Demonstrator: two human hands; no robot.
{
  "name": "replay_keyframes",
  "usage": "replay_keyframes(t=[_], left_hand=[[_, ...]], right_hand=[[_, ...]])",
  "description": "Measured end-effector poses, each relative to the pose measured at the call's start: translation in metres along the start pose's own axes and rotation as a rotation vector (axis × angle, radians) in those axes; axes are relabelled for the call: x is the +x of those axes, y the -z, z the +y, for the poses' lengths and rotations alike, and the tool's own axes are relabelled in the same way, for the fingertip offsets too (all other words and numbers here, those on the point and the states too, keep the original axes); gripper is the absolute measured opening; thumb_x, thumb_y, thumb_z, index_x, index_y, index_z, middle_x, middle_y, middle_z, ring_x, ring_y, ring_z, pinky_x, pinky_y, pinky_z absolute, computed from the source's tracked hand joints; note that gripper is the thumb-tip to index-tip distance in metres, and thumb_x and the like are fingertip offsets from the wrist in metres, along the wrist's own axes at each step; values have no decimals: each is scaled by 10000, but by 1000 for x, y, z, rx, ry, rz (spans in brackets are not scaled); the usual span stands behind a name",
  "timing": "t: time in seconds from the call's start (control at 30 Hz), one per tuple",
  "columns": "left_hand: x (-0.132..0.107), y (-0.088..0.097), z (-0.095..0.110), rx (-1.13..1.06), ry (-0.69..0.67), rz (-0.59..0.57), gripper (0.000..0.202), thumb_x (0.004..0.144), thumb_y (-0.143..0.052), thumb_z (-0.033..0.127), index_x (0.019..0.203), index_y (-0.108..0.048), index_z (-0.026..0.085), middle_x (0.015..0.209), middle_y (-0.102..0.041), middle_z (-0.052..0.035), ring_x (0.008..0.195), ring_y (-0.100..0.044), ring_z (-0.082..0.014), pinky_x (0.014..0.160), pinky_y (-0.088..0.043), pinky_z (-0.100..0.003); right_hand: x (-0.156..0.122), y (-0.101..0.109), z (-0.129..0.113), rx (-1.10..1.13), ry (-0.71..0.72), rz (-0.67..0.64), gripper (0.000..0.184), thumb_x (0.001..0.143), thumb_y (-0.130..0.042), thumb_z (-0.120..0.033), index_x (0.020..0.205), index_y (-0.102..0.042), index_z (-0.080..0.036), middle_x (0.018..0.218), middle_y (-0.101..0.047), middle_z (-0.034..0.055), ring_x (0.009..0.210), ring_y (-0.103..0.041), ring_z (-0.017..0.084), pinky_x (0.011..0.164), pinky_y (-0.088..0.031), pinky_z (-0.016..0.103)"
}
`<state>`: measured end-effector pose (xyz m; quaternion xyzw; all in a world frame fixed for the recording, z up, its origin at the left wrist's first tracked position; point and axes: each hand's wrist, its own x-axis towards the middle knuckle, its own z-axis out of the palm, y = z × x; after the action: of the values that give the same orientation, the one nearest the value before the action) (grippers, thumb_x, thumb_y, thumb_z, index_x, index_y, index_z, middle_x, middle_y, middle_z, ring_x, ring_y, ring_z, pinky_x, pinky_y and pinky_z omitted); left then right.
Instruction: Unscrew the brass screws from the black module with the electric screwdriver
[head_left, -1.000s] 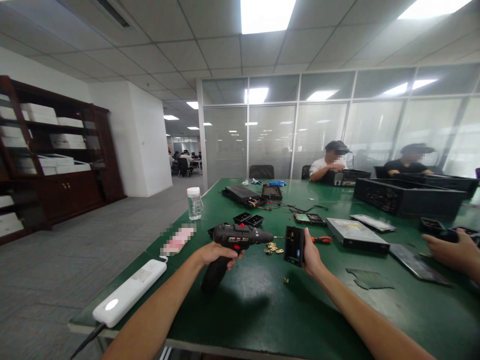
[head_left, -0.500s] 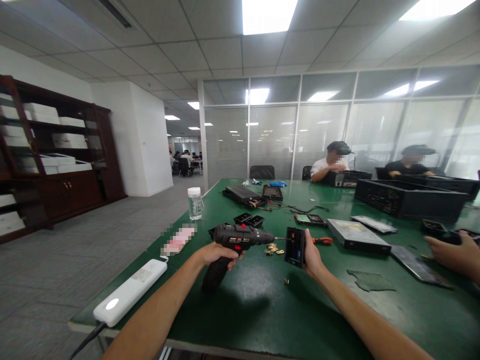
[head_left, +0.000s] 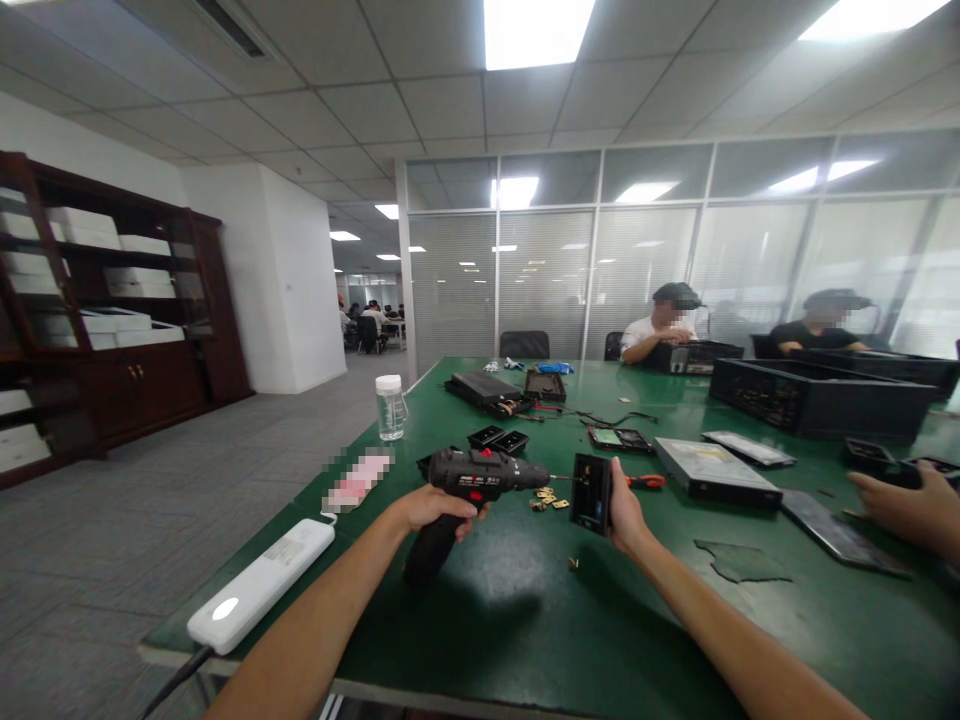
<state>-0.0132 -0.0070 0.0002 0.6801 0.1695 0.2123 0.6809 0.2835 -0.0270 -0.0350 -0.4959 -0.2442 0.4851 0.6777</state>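
My left hand grips the handle of a black cordless electric screwdriver with red markings, held level above the green table. Its thin bit points right and meets a small black rectangular component. That component stands upright on edge, held by my right hand. Several small brass-coloured parts lie on the table just below the bit, and one more lies nearer to me.
A white power strip lies at the near left corner, a clear bottle farther back. Black trays, a drive unit and an orange-handled screwdriver sit beyond. Another person's hand rests at the right. Two people sit at the far end.
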Motion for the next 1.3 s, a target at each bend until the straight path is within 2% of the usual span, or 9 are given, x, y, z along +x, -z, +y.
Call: replay_keyframes(t=[0.27, 0.77, 1.3], left_hand=[[-1, -2, 2, 4, -11, 3, 337, 657, -592, 256, 931, -528, 70, 844, -510, -89, 524, -474, -81, 506, -395, -232], [-1, 0, 1, 3, -11, -15, 319, 669, -570, 237, 936, -521, 69, 853, -509, -93, 529, -471, -83, 521, -408, -239], [0, 1, 1, -13, -4, -10, 337, 653, -590, 249, 930, -525, 70, 845, -512, -89, 534, -477, -85, 519, -402, -238]], right_hand=[[1, 1, 0, 13, 29, -16, 493, 624, -486, -603, 802, -584, -154, 591, -615, 25, 515, -582, 173, 517, -478, 299], [-2, 1, 0, 50, 7, -57, 487, 612, -500, -605, 757, -580, -147, 560, -610, 32, 497, -580, 182, 505, -485, 316], [1, 1, 1, 9, 12, -15, 499, 616, -485, -613, 778, -578, -150, 556, -604, 22, 495, -580, 183, 496, -483, 322]])
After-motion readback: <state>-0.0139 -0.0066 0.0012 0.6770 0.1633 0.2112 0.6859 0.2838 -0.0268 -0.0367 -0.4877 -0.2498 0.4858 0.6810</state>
